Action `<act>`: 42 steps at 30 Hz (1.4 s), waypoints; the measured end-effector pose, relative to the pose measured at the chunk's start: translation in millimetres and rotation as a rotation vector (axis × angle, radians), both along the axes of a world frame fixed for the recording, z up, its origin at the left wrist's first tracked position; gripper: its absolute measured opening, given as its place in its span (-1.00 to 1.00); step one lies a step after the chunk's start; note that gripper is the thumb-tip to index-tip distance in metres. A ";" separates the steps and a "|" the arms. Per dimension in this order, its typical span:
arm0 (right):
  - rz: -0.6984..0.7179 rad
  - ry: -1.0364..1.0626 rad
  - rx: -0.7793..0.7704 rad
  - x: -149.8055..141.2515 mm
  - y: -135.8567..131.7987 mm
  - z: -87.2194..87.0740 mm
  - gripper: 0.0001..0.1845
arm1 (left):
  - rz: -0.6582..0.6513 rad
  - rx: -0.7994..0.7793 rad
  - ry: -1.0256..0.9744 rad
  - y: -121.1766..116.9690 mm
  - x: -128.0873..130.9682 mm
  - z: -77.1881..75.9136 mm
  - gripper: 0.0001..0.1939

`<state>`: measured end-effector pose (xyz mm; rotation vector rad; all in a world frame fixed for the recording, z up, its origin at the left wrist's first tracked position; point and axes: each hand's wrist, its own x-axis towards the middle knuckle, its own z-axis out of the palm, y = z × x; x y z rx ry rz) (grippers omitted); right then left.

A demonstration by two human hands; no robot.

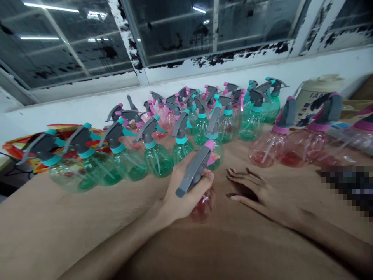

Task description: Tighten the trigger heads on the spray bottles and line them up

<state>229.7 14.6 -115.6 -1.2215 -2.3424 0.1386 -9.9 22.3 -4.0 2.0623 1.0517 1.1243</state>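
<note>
My left hand [182,194] is wrapped round the neck of a pink spray bottle [203,208] with a grey and pink trigger head, in front of me at the table's middle. Its round, see-through body shows below my fingers. To the right, my right hand [256,190] rests on the tabletop with fingers spread, holding nothing. Just beyond the held bottle stand green spray bottles [158,160] with grey and turquoise heads, in a row running to the left. Past my right fingertips are pink spray bottles [269,147].
More pink and green bottles [201,128] crowd the back of the wooden table [96,221], near the wall. A beige container [317,93] stands back right. A red and yellow plastic wrapper [43,165] lies at the left edge. A blurred-out dark item [349,188] is at far right.
</note>
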 end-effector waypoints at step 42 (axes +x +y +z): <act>-0.002 0.016 -0.025 0.1 -1.0 2.3 -0.45 | 0.042 0.014 -0.003 -1.3 6.0 3.6 -0.89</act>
